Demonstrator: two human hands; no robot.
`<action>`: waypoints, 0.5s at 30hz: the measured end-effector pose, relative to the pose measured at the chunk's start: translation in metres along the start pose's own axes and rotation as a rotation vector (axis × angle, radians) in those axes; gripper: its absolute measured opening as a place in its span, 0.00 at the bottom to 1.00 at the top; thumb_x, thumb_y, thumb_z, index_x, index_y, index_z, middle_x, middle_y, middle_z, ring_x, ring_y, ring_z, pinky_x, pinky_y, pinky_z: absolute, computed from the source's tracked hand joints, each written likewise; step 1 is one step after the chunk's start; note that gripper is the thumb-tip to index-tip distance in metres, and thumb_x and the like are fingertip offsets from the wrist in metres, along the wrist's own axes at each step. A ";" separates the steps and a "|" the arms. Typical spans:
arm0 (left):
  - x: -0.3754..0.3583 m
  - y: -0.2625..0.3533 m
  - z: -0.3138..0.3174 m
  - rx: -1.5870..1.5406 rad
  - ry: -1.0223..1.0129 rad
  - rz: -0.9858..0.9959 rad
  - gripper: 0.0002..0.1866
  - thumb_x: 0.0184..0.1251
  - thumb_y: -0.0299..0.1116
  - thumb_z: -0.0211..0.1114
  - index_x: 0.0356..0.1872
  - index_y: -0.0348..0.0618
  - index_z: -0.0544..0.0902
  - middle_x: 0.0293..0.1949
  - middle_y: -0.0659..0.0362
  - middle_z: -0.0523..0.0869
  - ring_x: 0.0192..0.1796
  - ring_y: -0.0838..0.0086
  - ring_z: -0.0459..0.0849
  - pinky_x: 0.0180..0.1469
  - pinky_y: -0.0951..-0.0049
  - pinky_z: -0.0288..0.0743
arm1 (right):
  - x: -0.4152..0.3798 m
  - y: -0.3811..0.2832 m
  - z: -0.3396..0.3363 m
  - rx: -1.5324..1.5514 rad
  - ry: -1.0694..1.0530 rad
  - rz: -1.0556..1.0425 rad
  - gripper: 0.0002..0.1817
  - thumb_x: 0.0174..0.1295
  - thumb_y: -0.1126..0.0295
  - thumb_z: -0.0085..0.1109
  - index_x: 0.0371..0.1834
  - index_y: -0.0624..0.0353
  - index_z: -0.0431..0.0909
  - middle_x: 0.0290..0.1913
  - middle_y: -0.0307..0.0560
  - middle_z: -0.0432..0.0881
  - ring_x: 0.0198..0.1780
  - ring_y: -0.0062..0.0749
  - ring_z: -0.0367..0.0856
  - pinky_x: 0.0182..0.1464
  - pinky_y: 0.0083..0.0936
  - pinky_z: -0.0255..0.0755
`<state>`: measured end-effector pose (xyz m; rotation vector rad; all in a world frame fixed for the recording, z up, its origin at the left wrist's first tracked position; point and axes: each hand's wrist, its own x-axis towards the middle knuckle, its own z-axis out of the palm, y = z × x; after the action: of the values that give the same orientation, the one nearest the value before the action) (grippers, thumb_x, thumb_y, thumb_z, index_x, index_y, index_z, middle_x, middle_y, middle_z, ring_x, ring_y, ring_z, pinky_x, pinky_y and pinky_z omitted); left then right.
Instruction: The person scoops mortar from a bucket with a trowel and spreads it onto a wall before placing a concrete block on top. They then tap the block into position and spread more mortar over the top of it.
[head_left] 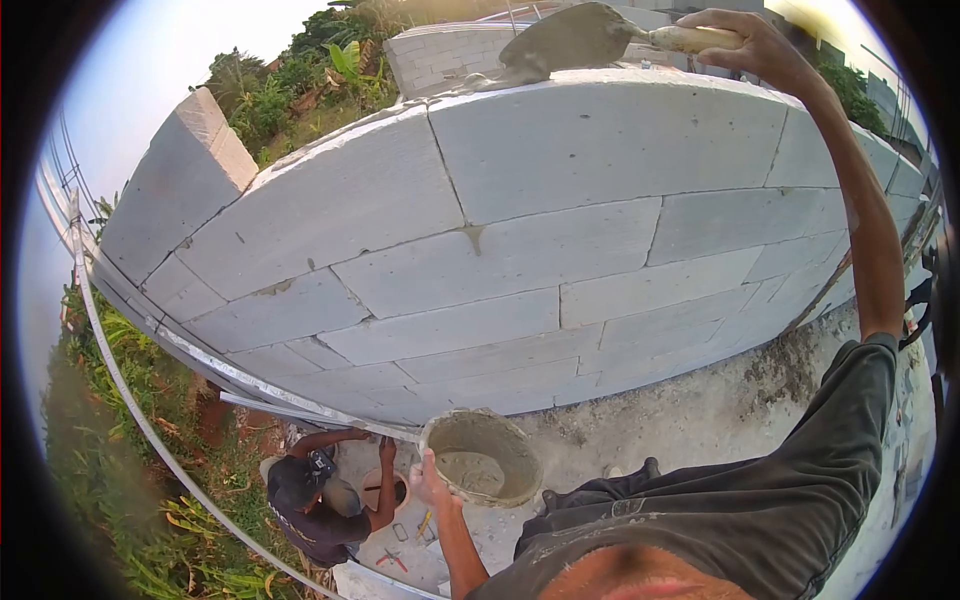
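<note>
My right hand is closed round the pale handle of a trowel. The trowel's blade, coated in grey mortar, is over the top edge of the block wall. Wet mortar lies on that edge by the blade's tip. My left hand grips the rim of a mortar-crusted bucket, low in front of my body. Some grey mortar sits at the bottom of the bucket.
A single block stands on the wall's left end. Below left, a co-worker crouches beside a round container, near tools on the ground. A long metal bar curves down the left side, with plants beyond.
</note>
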<state>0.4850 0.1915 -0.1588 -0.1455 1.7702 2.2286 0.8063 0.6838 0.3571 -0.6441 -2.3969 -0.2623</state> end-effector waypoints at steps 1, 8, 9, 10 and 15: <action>0.011 -0.012 -0.015 0.070 0.046 0.022 0.18 0.68 0.38 0.72 0.25 0.46 0.71 0.26 0.63 0.78 0.28 0.77 0.80 0.33 0.68 0.80 | -0.005 0.000 0.000 -0.020 0.005 0.026 0.27 0.55 0.59 0.72 0.61 0.50 0.85 0.54 0.45 0.88 0.50 0.31 0.87 0.60 0.33 0.81; 0.014 0.004 -0.038 0.193 0.155 0.098 0.17 0.68 0.36 0.71 0.24 0.44 0.73 0.26 0.64 0.77 0.26 0.77 0.77 0.31 0.70 0.78 | -0.007 -0.097 -0.013 0.094 -0.063 0.254 0.24 0.57 0.62 0.72 0.56 0.60 0.87 0.55 0.55 0.88 0.56 0.46 0.85 0.59 0.43 0.77; 0.012 0.013 -0.032 0.260 0.182 0.128 0.17 0.69 0.37 0.71 0.24 0.44 0.73 0.26 0.64 0.77 0.26 0.77 0.76 0.30 0.70 0.77 | -0.002 -0.099 -0.009 0.101 -0.103 0.186 0.23 0.57 0.62 0.72 0.56 0.60 0.87 0.55 0.55 0.88 0.56 0.46 0.85 0.59 0.43 0.77; 0.008 0.018 -0.028 0.293 0.184 0.149 0.18 0.70 0.39 0.70 0.24 0.44 0.73 0.26 0.64 0.77 0.26 0.79 0.75 0.29 0.72 0.74 | -0.003 -0.136 -0.019 0.132 -0.133 0.247 0.24 0.57 0.62 0.72 0.56 0.60 0.87 0.55 0.55 0.88 0.55 0.45 0.85 0.58 0.43 0.78; 0.013 0.015 -0.019 0.081 0.127 0.076 0.22 0.69 0.43 0.72 0.24 0.45 0.69 0.26 0.65 0.75 0.26 0.79 0.74 0.29 0.71 0.72 | 0.025 -0.153 0.007 0.057 -0.099 0.082 0.24 0.60 0.61 0.72 0.59 0.59 0.85 0.54 0.54 0.89 0.53 0.42 0.86 0.56 0.41 0.79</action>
<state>0.4666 0.1725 -0.1519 -0.2103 1.9604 2.2399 0.7080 0.5639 0.3636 -0.7431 -2.4554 -0.1298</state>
